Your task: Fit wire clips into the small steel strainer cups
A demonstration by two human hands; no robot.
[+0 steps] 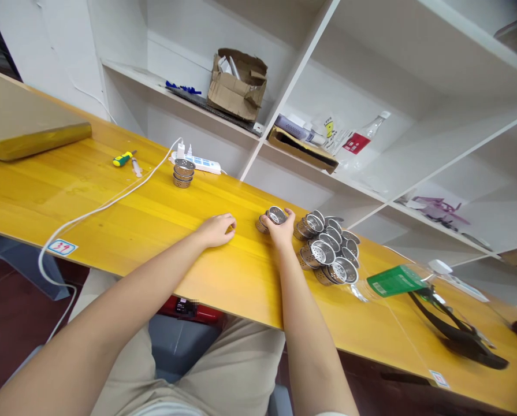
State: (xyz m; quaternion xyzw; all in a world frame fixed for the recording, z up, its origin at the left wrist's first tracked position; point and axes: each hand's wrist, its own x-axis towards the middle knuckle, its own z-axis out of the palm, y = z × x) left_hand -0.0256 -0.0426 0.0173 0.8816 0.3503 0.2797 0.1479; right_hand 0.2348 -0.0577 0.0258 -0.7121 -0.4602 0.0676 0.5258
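A silvery perforated metal cup (277, 215), round-mouthed and pierced across its base, is clamped in the right hand (281, 231) at the wooden table (241, 277), near clustered cups (322, 252); the left hand (216, 230) is rested there, thumb and curled fingers apart.

Sits with thighs (241, 358) apart. Holds the bare left forearm (132, 300) slanted forward and inward, with the left hand (216, 231) low, knuckles up, fingers loosely curled. Extends the bare right forearm (305, 306) ahead, with the right hand (283, 231) curved in a grasp, thumb leftward, fingers opposite.
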